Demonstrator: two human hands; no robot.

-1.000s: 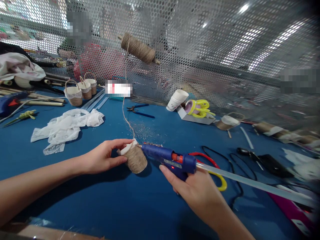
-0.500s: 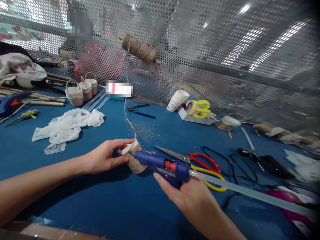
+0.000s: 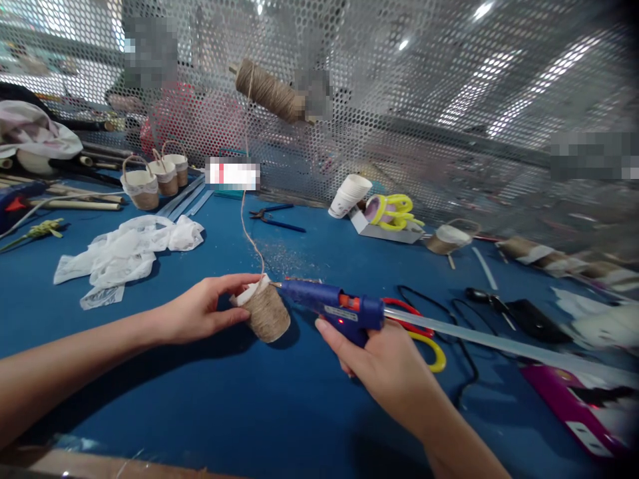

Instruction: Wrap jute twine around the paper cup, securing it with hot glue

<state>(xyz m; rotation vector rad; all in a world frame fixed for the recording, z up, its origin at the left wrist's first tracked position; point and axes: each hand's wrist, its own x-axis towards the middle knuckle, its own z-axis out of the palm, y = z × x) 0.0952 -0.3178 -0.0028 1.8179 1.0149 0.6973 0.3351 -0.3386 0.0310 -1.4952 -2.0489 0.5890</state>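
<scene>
My left hand (image 3: 210, 307) grips a paper cup wrapped in brown twine (image 3: 268, 314) by its white rim, the cup tilted on its side above the table. From the rim a strand of twine (image 3: 248, 229) runs up to a spool of twine (image 3: 269, 91) mounted at the mesh panel. My right hand (image 3: 384, 362) is closed round the handle of a blue glue gun (image 3: 324, 297), and a long clear glue stick (image 3: 464, 330) sticks out of its back. The gun's nozzle tip is at the cup's rim. Scissors (image 3: 429, 351) with red and yellow handles lie partly hidden behind the gun.
Finished small baskets (image 3: 142, 193) stand at the back left, near crumpled white lace (image 3: 134, 256). Blue-handled pliers (image 3: 277, 219) lie mid-table. Stacked paper cups (image 3: 349, 196) lean beside a white box (image 3: 387, 229). A black cord (image 3: 466, 359) and a magenta power strip (image 3: 564, 406) are at right.
The glue gun has shifted slightly up and right, uncovering more of the twine-wrapped cup. My left hand still holds the cup. The whole view has moved a little.
</scene>
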